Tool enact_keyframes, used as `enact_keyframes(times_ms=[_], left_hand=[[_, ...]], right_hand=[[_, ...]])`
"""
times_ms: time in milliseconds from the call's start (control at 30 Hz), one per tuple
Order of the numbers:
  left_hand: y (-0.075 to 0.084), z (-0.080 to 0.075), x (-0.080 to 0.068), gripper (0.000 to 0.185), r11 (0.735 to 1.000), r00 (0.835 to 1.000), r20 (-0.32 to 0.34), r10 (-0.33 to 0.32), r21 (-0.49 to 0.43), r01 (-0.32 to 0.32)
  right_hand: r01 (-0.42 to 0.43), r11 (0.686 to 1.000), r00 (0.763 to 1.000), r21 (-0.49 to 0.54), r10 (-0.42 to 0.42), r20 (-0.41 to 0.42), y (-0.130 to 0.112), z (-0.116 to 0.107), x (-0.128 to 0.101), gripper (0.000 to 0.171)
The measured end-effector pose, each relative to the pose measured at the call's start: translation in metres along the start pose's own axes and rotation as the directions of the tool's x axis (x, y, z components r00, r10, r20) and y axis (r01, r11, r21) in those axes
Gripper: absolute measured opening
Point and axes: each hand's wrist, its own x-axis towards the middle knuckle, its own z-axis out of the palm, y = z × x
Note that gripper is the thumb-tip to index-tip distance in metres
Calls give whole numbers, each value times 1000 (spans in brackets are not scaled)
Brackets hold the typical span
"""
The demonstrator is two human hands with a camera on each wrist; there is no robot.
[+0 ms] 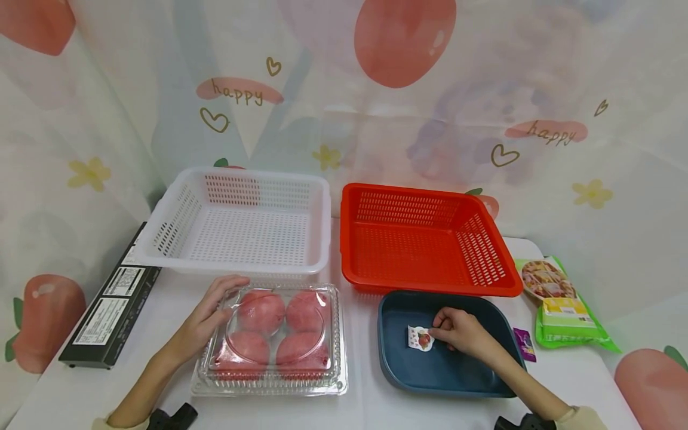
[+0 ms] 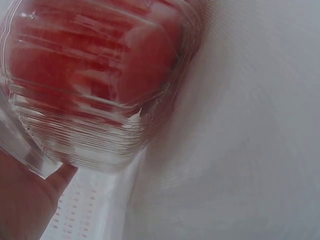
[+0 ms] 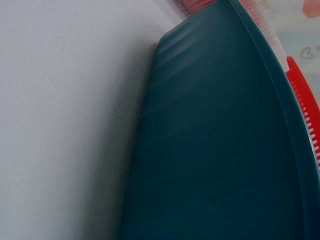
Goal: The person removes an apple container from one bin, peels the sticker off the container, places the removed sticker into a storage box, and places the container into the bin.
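A: Starting on the left, what's the left hand doing?

B: It rests on the clear box of four red fruits, fingers curled over the lid's near-left edge, in front of the white basket.

A: And on the right?

B: The right hand pinches a small sticker inside the blue tray, in front of the red basket.

A: Any risk?

B: I'd guess the sticker could cling to the fingertips, or the light box could slide under a one-sided press.
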Motion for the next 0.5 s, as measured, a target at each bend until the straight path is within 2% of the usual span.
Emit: enact_keyframes(times_ms=[167, 267, 333, 400, 500], left_hand=[[3, -2, 1, 57, 999, 1000, 3, 7, 50, -7], [7, -4, -1, 53, 991, 1000, 1, 2, 137, -2], [11, -6, -4, 50, 979, 1000, -14, -20, 201, 22], [17, -7, -10, 47, 967, 998, -27, -54, 247, 59], [28, -8, -21, 45, 945, 990, -51, -134, 294, 144]], right_hand=[[30, 996, 999, -79, -31, -11, -2, -4, 1, 15], [73, 986, 994, -150, -84, -66, -9, -5, -1, 12], [127, 979, 982, -162, -147, -117, -18, -5, -4, 9], [190, 973, 964, -132, -211, -164, -31, -3, -8, 7], [306, 952, 933, -9, -302, -195, -53, 4, -14, 6]])
